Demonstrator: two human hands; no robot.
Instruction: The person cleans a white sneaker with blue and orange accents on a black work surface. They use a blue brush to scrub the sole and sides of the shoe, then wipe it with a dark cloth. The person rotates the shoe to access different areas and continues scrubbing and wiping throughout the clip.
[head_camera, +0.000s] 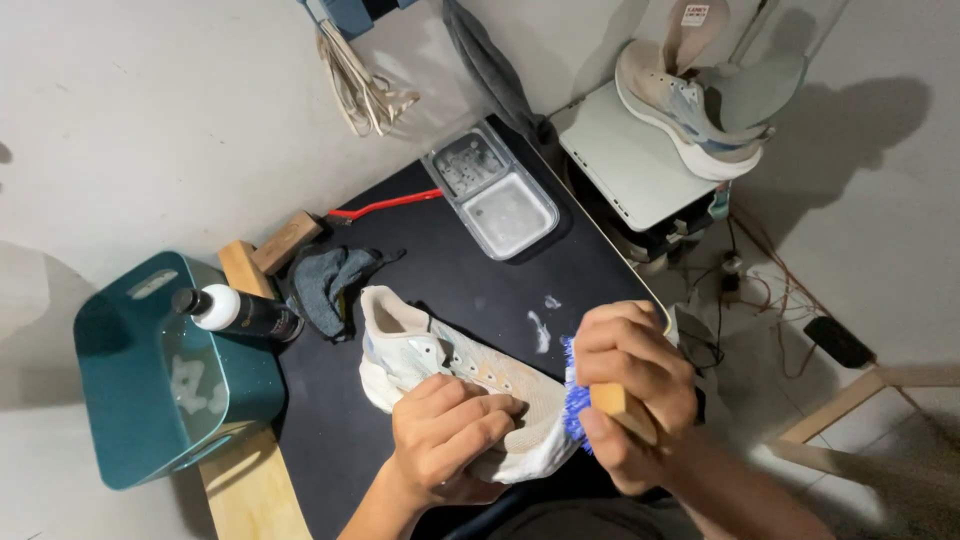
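Both of my hands were busy over the black mat (440, 250) that covered the low table. My left hand (447, 432) lay curled over the cream sneaker (440, 365), fingers folded down across the laces and forefoot, pinning the shoe on its side against the mat. The heel opening faced the teal plastic bin (150, 380) on my left, and the toe pointed toward my right hand (635, 385). That hand was wrapped tight around a wooden-handled brush (612, 405), and its blue bristles (572, 395) pressed against the sneaker's toe, where the white sole was wet with suds. A few spots of foam (541, 328) sat on the mat just beyond the shoe.

A dark bottle with a white neck (240, 312) lay tipped across the rim of the bin, and a grey cloth (335, 280) was bunched beside it near the sneaker's heel. Farther back on the mat stood a clear two-part plastic tray (490, 192) holding cloudy water, with a red-handled tool (385, 206) lying just beside it. Well apart, up at the right, the second sneaker (685, 105) rested on a white box-shaped appliance (630, 160).
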